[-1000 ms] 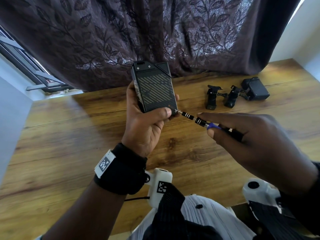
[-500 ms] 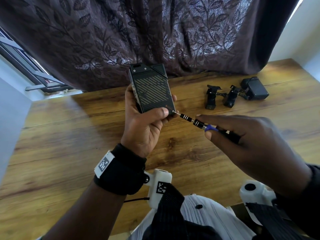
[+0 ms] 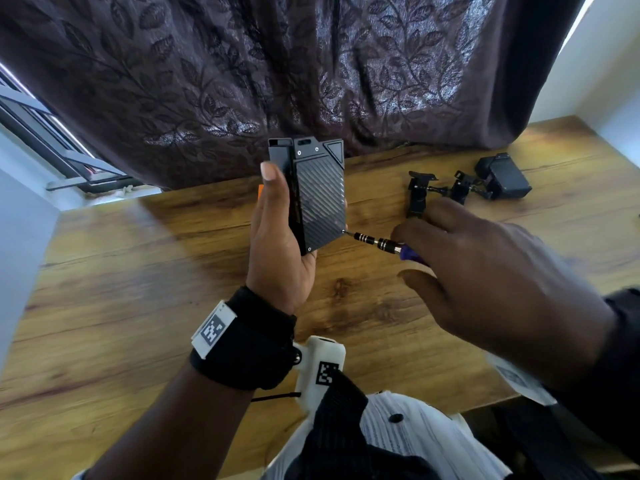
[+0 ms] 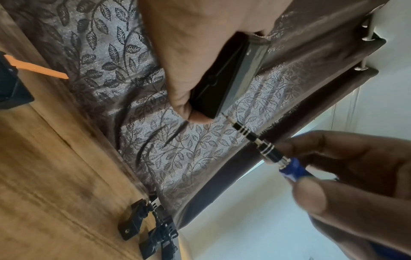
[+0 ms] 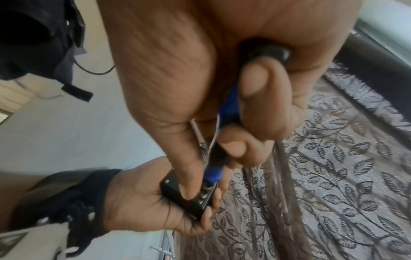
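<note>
Above table (image 3: 138, 306), left fingers (image 3: 273, 183) gripping black case (image 3: 320, 202), right fingers (image 3: 438, 220) pinching screwdriver (image 3: 377, 241), handle (image 3: 411, 255) hidden.

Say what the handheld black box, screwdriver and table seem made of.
Black box: probably hard plastic, matte, with a diagonally ribbed panel fixed by small screws. Screwdriver: metal shaft, glossy black with silver rings; blue handle, likely plastic. Table: wood or wood-look laminate, visible grain.

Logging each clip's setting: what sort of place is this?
Likely a home room with a work desk: a wooden table set by a window, a dark leaf-patterned curtain behind it, black mount parts lying on it.
</note>
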Motion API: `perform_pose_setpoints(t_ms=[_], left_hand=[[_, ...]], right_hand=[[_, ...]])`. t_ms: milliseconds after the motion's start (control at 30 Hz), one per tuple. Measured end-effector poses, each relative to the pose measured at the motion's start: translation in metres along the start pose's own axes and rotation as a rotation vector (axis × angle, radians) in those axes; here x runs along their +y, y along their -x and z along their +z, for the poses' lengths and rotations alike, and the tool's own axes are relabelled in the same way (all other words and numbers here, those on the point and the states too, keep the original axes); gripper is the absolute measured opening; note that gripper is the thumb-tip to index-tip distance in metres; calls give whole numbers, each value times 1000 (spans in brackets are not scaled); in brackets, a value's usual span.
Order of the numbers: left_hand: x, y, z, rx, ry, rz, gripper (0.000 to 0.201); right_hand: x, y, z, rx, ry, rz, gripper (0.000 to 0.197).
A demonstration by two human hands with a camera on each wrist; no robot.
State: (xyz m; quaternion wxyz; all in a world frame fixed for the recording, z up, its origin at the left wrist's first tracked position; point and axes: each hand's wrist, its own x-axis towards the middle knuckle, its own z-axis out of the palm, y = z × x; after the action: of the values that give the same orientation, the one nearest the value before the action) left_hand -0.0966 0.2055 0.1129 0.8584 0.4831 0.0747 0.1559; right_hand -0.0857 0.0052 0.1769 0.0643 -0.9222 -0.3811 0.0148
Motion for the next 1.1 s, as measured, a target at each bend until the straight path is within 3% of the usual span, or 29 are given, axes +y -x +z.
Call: perform_pose_setpoints(t_ms=[100,233,400,467,633,833,967,1100], left_hand=[[5,-5,2,8,18,15,75],[12,-8,6,13,-4,42,73],[11,-10,10,15,-7,69,72],[11,-9,12,15,-12,79,72],[13,-8,22,28,-17,115,72],[14,-6,30,37,-13,117,72],[8,-6,40,62,-11,101,72],[3,-11,47,45,5,105,70]], right_hand=[[-1,-5,-1,41,12,58,34],[-1,-5,-11,122,56,26,6],[-2,-9,-15,73,-40,84,20],[2,-11,-16,95,-38,92,31],[12,-7,-19,168,21,66,27],[24,-6,-17,280,5,38,43],[33,-5,-25,149,-8,19,37],[44,-2,-22,166,16,26,23]])
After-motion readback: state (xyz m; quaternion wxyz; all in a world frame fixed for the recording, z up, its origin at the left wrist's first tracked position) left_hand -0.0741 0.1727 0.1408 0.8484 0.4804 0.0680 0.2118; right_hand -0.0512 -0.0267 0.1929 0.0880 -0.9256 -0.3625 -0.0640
